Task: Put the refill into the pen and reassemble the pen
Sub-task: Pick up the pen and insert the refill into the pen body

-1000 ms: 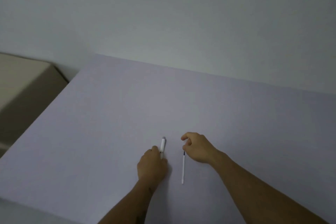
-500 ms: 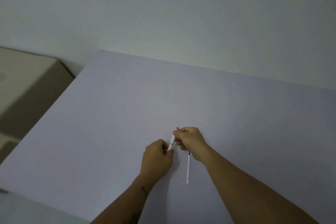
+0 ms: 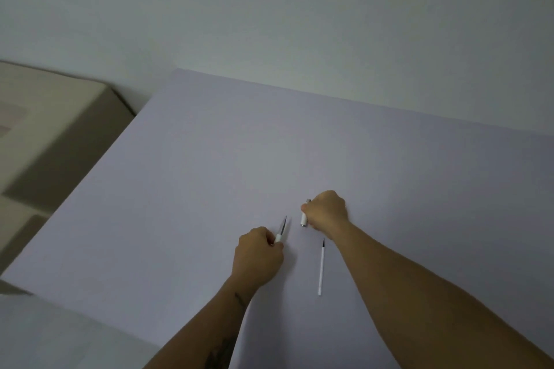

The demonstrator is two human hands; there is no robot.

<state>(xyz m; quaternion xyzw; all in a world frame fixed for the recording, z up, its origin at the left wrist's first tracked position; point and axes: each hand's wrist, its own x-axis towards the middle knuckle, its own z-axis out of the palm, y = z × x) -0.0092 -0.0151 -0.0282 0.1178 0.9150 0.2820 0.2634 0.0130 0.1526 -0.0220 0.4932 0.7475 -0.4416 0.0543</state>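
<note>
The white pen is in two pieces. My left hand is closed around the front piece, whose thin dark tip sticks out up and to the right. My right hand grips the white rear piece, its short end showing at the left of my fist. Both hands hover just over the pale table, a short gap between them. A thin white refill with a dark tip lies on the table below my right hand, near my right forearm, untouched.
The table's left edge runs diagonally from the far wall to the near left. Beyond it stands a beige piece of furniture. A plain wall rises behind the table's far edge.
One second ago the pen lay whole under my left hand. Both hands then gripped it together. Now they have drawn apart, each holding one piece; the refill has stayed on the table.
</note>
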